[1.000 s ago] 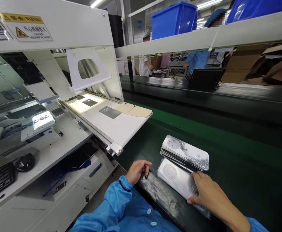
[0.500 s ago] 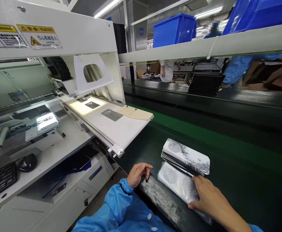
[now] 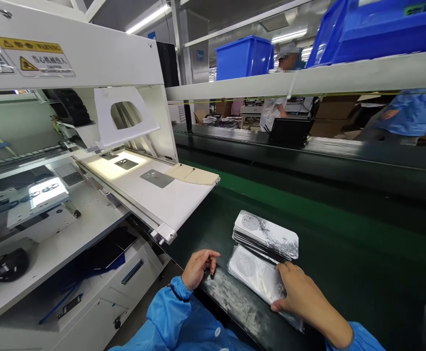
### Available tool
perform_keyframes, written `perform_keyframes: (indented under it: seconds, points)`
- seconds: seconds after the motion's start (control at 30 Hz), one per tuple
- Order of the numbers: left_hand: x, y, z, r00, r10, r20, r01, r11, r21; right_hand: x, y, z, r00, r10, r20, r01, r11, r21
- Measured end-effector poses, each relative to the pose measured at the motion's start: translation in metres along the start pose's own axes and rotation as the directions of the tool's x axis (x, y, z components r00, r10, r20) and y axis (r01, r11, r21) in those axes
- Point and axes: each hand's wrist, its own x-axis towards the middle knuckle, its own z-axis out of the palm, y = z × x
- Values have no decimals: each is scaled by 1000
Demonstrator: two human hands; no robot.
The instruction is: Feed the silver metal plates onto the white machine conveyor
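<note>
My right hand [image 3: 304,294] spans a stack of phone back panels in clear plastic [image 3: 255,270], thumb on the near side and fingers on the far side. The stack lies flat on the dark green conveyor belt [image 3: 344,219], and the hand covers part of its right end. Right behind it is a second stack of phone back panels [image 3: 266,233], whose top piece is white and grey with a dark speckled print and a round camera area. My left hand [image 3: 199,268] hovers by the belt's near edge, fingers loosely bent and apart, holding nothing.
At left stands a white machine [image 3: 99,53] with a lit feed belt [image 3: 169,207] carrying flat grey panels [image 3: 157,178]. A black mouse [image 3: 11,264] sits on its bench. Blue bins [image 3: 244,58] rest on a rail [image 3: 235,87] above. Other people work beyond the conveyor.
My view has turned a little to the right, so things appear shifted left. The right hand keeps its place on the wrapped stack, and the left hand stays loosely bent.
</note>
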Motion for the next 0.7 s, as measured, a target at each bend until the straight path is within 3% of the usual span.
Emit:
perform_keyframes:
  seconds: [0.37, 0.7]
  points:
    - [1, 1, 1, 1000, 5, 20, -5, 1000, 12, 4, 5, 1, 1000, 9, 28, -9, 1000, -11]
    - [3, 1, 0, 1000, -7, 18, 6, 999, 50, 7, 8, 9, 992, -29, -120, 23, 999, -47]
